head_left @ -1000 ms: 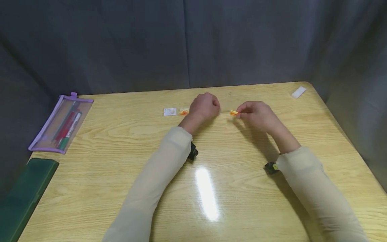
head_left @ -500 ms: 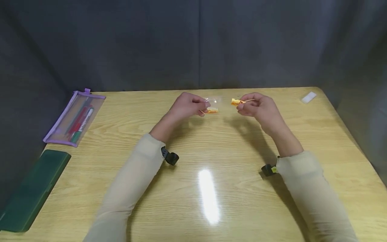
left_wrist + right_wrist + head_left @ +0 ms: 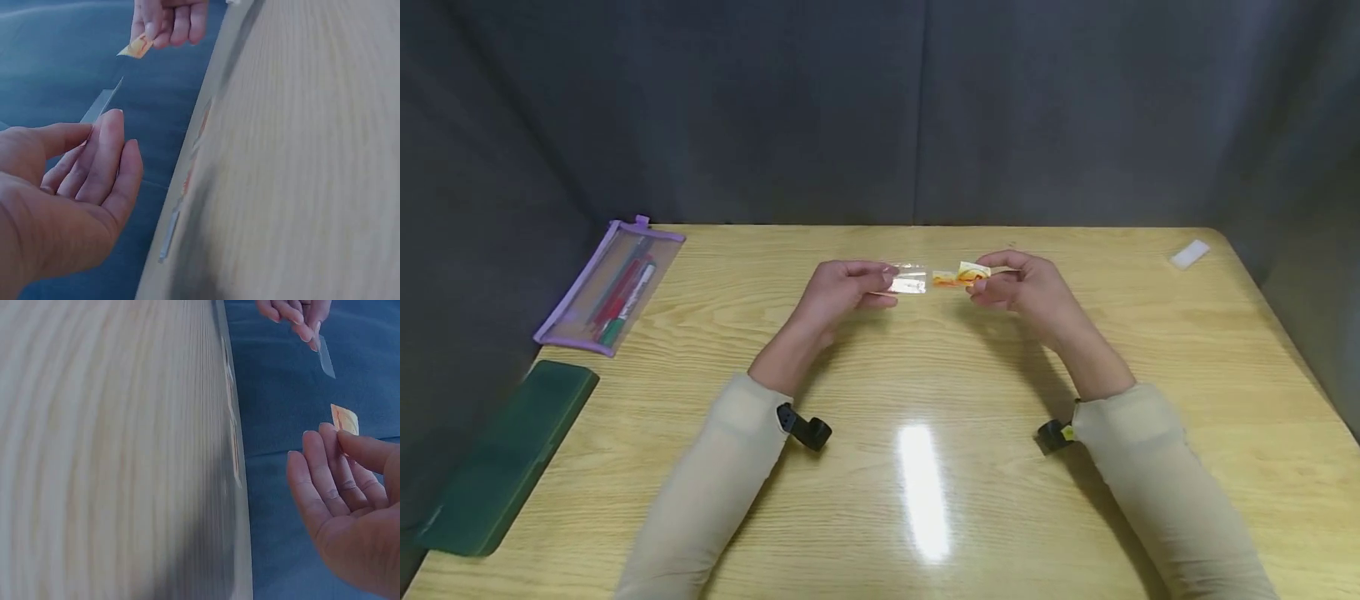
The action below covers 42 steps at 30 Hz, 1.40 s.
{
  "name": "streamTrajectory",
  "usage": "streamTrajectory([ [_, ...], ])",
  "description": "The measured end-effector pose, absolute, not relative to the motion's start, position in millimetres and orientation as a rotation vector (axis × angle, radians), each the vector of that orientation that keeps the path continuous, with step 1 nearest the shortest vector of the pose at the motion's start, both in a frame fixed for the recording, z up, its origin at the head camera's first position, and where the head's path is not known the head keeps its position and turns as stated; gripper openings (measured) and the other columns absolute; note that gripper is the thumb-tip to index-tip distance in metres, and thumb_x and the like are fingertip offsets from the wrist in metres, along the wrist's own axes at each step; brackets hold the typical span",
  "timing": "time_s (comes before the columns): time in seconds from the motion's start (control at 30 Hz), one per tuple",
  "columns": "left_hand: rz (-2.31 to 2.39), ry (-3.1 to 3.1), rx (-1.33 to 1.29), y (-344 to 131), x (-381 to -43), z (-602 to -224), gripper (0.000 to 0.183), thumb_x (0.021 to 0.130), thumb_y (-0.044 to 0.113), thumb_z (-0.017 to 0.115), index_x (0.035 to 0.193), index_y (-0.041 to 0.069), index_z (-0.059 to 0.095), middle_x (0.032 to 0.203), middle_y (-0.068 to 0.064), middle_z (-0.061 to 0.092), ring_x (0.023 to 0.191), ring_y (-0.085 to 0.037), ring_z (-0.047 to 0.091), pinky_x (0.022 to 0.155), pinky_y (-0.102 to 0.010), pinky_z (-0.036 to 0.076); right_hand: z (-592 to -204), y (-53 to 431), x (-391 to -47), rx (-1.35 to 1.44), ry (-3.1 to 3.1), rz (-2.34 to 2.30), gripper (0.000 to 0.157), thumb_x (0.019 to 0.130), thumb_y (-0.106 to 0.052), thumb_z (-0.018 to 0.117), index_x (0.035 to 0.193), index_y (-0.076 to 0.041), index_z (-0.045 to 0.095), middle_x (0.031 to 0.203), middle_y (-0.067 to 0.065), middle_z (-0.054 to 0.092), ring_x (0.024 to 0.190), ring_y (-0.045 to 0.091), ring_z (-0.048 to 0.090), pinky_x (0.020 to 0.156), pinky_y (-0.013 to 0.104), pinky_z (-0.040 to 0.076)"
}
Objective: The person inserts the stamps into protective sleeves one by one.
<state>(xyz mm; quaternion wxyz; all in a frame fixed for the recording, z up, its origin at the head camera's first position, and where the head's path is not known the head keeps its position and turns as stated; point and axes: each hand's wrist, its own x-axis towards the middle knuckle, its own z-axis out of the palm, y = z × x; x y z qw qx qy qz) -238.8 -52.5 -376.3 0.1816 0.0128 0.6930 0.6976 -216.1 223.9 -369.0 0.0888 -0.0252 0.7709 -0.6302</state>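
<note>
My left hand (image 3: pixel 842 292) pinches a small clear plastic piece (image 3: pixel 100 105) between thumb and fingers. It is thin and shiny, and its exact kind is not plain. Facing it, my right hand (image 3: pixel 1026 287) pinches a small yellow-and-orange printed piece (image 3: pixel 973 272), like a label or wrapper. A short gap separates the two pieces. Beneath them on the table lies another yellow-orange flat packet (image 3: pixel 945 279). In the left wrist view, a row of flat packets (image 3: pixel 167 237) runs along the table's far edge; the left hand hides part of this row in the head view.
A purple-edged mesh pencil case (image 3: pixel 576 343) with pens lies at the far left. Nearer is a dark green case (image 3: pixel 512 458). A small white block (image 3: pixel 1190 254) lies at the far right corner of the wooden table (image 3: pixel 865 500). Dark curtains (image 3: pixel 775 117) stand behind.
My left hand has drawn back to the left and now holds the clear piece. My right hand has turned its yellow piece to face upward. The head view has shifted left.
</note>
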Motion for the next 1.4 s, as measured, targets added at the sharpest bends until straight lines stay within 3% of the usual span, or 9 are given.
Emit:
streamTrajectory([
  [0.1,2.001,1.914,-0.013,-50.8,-235.4,-381.8,0.032,0.097,0.018,0.071,0.124,0.002,0.069,0.124,-0.012,0.073,0.076,-0.009,0.077,0.110,-0.039,0.050,-369.7,221.2,-215.2,-0.078,2.295,-1.853,0.030,0.100,-0.004,0.054,0.130,0.002,0.054,0.088,-0.007,0.075,0.087,0.013,0.076,0.091,0.032,0.061],
  [0.27,2.063,1.853,-0.015,-45.9,-232.2,-388.7,0.029,0.097,0.010,0.069,0.122,-0.003,0.067,0.118,-0.013,0.071,0.075,-0.009,0.076,0.093,-0.036,0.060,-370.4,216.7,-214.7,-0.082,2.276,-1.814,0.027,0.103,-0.012,0.056,0.125,0.004,0.057,0.092,-0.004,0.077,0.090,0.015,0.076,0.093,0.035,0.061],
  [0.5,2.066,1.830,0.026,-37.1,-232.0,-391.5,0.028,0.097,0.005,0.067,0.124,-0.004,0.065,0.117,-0.013,0.069,0.076,-0.009,0.076,0.099,-0.045,0.056,-370.8,212.1,-215.3,-0.061,2.280,-1.771,0.031,0.104,-0.017,0.060,0.122,0.008,0.062,0.096,-0.001,0.071,0.086,0.011,0.072,0.088,0.031,0.062],
  [0.73,2.046,1.843,0.063,-32.2,-233.6,-391.2,0.028,0.097,0.005,0.067,0.123,-0.006,0.067,0.126,-0.018,0.070,0.078,-0.008,0.076,0.095,-0.041,0.058,-369.2,209.1,-217.6,-0.017,2.274,-1.803,0.030,0.103,-0.012,0.060,0.124,0.009,0.060,0.087,-0.003,0.070,0.075,0.007,0.069,0.081,0.026,0.062],
  [1.1,1.983,1.877,0.100,-34.0,-234.6,-390.9,0.026,0.097,0.013,0.069,0.114,-0.006,0.070,0.112,-0.021,0.075,0.078,-0.012,0.077,0.092,-0.038,0.060,-368.6,206.7,-219.2,0.002,2.310,-1.764,0.032,0.100,-0.015,0.064,0.121,0.009,0.063,0.092,0.002,0.073,0.074,0.008,0.070,0.083,0.030,0.063],
  [1.3,1.995,1.878,0.113,-36.3,-234.1,-390.8,0.025,0.097,0.013,0.070,0.112,-0.006,0.070,0.109,-0.019,0.076,0.088,-0.020,0.078,0.093,-0.040,0.059,-367.7,205.7,-218.6,-0.005,2.312,-1.772,0.033,0.101,-0.016,0.064,0.121,0.010,0.063,0.088,-0.002,0.072,0.073,0.008,0.070,0.080,0.028,0.063],
  [1.4,2.012,1.889,0.107,-37.1,-233.2,-391.5,0.025,0.097,0.014,0.070,0.112,-0.006,0.070,0.103,-0.017,0.077,0.085,-0.019,0.078,0.094,-0.042,0.060,-366.9,205.2,-217.3,-0.004,2.312,-1.782,0.034,0.101,-0.017,0.064,0.123,0.009,0.062,0.087,-0.005,0.071,0.074,0.008,0.069,0.081,0.027,0.062],
])
